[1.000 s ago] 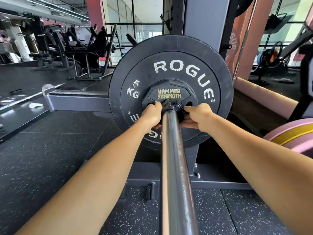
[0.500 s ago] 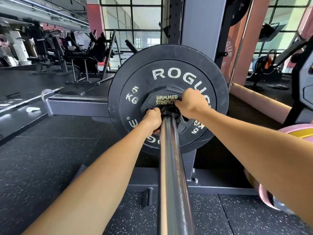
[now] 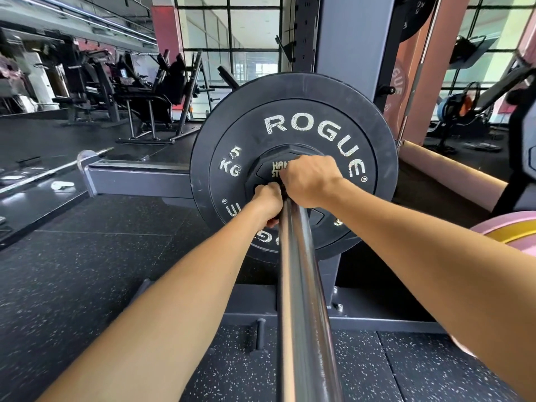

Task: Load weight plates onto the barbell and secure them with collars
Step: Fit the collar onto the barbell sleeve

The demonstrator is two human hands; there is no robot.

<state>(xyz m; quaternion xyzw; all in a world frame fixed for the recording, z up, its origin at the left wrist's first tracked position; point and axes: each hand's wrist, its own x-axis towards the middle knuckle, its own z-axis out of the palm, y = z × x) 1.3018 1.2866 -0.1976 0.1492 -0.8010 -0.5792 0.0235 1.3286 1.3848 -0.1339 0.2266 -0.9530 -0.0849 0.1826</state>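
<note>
While the round black rubber 5 kg plate [image 3: 293,134] is sitting on the chrome steel barbell sleeve [image 3: 301,285], the left hand [image 3: 268,203] and right hand [image 3: 310,179] are curling around the dark collar [image 3: 282,189] at its hub.

Bare sleeve of the barbell [image 3: 301,285] runs open toward the camera. At its far end the black plate [image 3: 293,134] blocks passage, and both hands crowd the hub. A grey upright [image 3: 345,39] stands close behind; a pink plate [image 3: 510,230] sits right.
</note>
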